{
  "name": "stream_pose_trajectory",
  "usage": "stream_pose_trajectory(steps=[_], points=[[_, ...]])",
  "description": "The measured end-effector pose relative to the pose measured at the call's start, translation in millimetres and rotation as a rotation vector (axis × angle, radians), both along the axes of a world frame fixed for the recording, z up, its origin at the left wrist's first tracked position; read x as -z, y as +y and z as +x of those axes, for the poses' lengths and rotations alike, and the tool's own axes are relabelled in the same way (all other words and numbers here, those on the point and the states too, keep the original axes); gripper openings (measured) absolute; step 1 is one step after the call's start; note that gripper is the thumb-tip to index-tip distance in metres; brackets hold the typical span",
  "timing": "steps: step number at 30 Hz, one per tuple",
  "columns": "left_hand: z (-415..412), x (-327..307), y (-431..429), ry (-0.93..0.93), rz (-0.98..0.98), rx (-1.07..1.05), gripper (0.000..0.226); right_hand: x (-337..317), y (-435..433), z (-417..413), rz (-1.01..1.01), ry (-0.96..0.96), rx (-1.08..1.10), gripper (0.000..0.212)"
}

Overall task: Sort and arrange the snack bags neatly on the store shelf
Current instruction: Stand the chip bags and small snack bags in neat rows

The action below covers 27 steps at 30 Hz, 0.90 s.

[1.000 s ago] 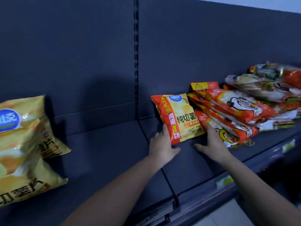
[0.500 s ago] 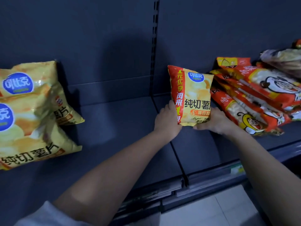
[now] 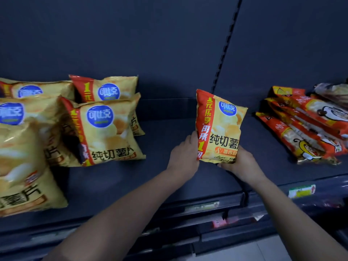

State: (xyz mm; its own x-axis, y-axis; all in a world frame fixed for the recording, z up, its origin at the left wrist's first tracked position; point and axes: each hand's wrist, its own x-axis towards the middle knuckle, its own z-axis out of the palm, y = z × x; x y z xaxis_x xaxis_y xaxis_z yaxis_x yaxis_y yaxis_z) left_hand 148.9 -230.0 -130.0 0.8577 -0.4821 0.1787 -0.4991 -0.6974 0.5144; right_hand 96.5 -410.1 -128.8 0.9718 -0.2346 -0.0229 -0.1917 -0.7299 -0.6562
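A yellow potato chip bag (image 3: 220, 127) with a red side stripe and a blue round logo stands upright above the dark shelf (image 3: 165, 178), near its middle. My left hand (image 3: 185, 154) grips its lower left edge. My right hand (image 3: 240, 162) holds its bottom right corner from below. Several matching yellow chip bags (image 3: 102, 127) lie grouped on the left part of the shelf. A stack of red and orange snack bags (image 3: 305, 129) with cartoon figures lies at the right.
A slotted vertical upright (image 3: 227, 44) divides the dark back panel. Price label strips (image 3: 301, 191) run along the shelf's front edge, and a pale floor shows at the bottom right. Bare shelf lies between the left group and the held bag.
Both hands have lifted the chip bag off the pile at the right and carried it leftward and upright. My view has swung left, bringing more yellow bags into sight.
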Motion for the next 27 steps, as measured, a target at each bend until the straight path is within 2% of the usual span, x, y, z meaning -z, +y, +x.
stream_pose_trajectory(steps=[8, 13, 22, 27], points=[[-41.1, -1.4, 95.0, -0.056, -0.049, -0.02, 0.075, 2.4, 91.8, -35.2, 0.007, -0.108, 0.03, 0.042], [-63.2, 3.5, 150.6, -0.105, -0.128, -0.003, 0.078, 5.8, 145.7, -52.3, 0.023, -0.175, 0.02, 0.048], [-73.4, 19.5, 231.2, -0.088, -0.123, -0.12, 0.08, 17.5, 222.9, -49.2, -0.065, -0.193, -0.068, 0.046], [-72.1, 24.8, 253.6, -0.06, -0.181, -0.157, 0.081, 17.4, 248.9, -40.5, -0.02, -0.186, -0.121, 0.053]])
